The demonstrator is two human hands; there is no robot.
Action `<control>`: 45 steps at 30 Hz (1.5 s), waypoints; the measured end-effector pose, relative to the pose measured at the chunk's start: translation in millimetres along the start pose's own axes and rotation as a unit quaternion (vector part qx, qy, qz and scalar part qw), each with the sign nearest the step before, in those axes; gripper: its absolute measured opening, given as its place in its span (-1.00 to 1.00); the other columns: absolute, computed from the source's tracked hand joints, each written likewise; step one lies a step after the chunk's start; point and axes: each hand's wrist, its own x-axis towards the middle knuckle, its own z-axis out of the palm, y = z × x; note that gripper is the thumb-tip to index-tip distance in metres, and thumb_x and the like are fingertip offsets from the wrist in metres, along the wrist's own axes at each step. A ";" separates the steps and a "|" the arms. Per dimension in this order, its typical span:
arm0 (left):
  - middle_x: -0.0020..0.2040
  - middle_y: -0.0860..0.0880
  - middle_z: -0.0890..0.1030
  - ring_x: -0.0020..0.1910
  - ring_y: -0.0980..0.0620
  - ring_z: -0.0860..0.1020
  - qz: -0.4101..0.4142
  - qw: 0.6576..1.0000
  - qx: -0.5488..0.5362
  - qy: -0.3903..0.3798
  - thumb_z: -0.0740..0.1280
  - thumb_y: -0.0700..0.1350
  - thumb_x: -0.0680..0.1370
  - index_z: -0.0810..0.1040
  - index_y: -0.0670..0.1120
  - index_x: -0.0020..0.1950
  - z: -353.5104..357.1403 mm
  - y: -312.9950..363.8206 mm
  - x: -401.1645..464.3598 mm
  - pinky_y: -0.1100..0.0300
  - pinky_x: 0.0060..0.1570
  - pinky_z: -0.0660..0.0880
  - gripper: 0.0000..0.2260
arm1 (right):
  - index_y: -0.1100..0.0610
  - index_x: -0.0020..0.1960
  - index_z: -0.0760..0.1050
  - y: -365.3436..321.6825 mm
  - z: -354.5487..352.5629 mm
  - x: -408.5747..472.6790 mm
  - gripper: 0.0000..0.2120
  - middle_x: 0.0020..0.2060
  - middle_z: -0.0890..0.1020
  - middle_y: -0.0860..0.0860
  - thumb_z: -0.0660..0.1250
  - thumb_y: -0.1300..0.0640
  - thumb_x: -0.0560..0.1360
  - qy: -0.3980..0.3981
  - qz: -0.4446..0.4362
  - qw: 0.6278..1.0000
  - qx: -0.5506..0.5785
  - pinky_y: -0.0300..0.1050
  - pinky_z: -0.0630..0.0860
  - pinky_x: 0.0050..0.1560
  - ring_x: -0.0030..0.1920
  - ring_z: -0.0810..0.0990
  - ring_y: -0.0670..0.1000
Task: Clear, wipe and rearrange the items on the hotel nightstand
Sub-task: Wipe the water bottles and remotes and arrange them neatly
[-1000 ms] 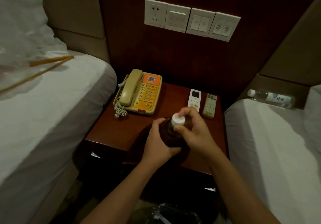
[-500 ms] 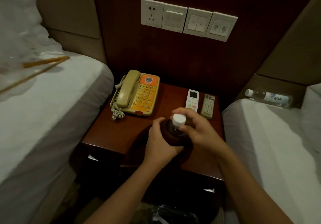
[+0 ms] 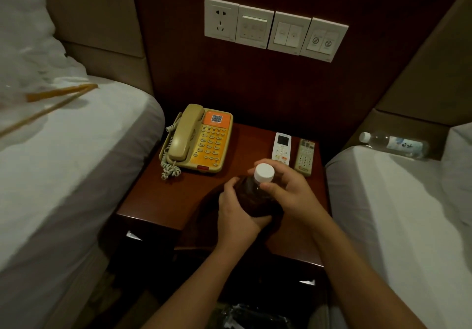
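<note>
Both hands [image 3: 265, 201] around bottle [image 3: 255, 195], mid-nightstand [image 3: 163, 206].

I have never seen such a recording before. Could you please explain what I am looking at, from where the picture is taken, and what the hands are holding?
There is no machine here. A person wears a camera on the head, so the one picture looks forward and down at their own two bare hands. Between two beds stands a wooden nightstand. On it lie a corded telephone, a white remote and a grey remote side by side. The left hand has its grip round the body of a dark bottle. The right hand holds the neck just under the white cap. A clear water bottle lies by the right bed.
</note>
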 end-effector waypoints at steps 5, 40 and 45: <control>0.28 -0.01 0.42 0.30 -0.07 0.40 -0.021 0.999 0.034 0.012 0.61 0.01 0.19 0.25 0.06 0.41 14.4 -10.1 5.3 -0.10 0.27 0.44 -0.13 | 0.02 0.18 0.46 4.6 0.6 -2.2 -0.65 0.07 0.60 -0.06 0.29 0.36 0.49 0.055 -0.005 0.998 -0.004 -0.43 0.45 0.04 0.14 0.50 -0.26; 0.16 0.18 0.31 0.28 0.10 0.32 0.048 0.995 0.074 -0.041 0.54 -0.01 0.30 0.28 0.09 0.38 16.0 -33.3 44.4 0.11 0.35 0.34 -0.28 | 0.07 0.15 0.49 -1.6 -58.8 176.5 -0.64 0.04 0.58 -0.08 0.47 0.08 0.40 0.344 -0.013 0.934 -0.099 -0.20 0.54 0.04 0.05 0.54 -0.13; 0.15 0.27 0.26 0.30 0.17 0.29 0.057 0.995 0.070 -0.029 0.54 -0.08 0.31 0.26 0.16 0.36 20.4 -40.7 46.7 0.21 0.35 0.28 -0.28 | 0.11 0.20 0.48 25.3 -58.3 213.1 -0.60 0.09 0.60 -0.02 0.46 0.05 0.41 0.341 0.002 0.932 -0.127 -0.21 0.53 0.03 0.07 0.55 -0.09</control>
